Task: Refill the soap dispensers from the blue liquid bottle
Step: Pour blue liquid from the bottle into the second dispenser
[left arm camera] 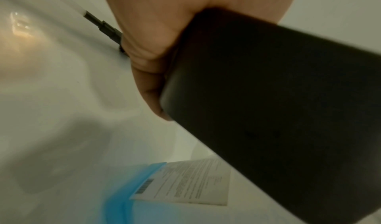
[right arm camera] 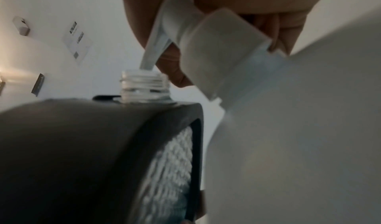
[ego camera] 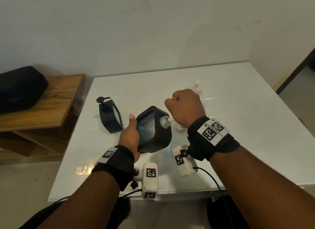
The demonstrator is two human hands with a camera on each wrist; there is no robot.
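My left hand grips a black soap dispenser and tilts it above the white table. Its clear threaded neck is open, with no pump on it. My right hand is curled over the white pump head of the blue liquid bottle, which stands beneath my right wrist. The white nozzle points down into the dispenser's neck. The textured window of the dispenser shows some blue at its low end. From the left wrist I see the black body filling my palm.
A second black dispenser with its pump on stands left of my hands. A white pump bottle stands behind my right hand. A black pump part with a white tube lies on the table. A wooden shelf with a black bag is left.
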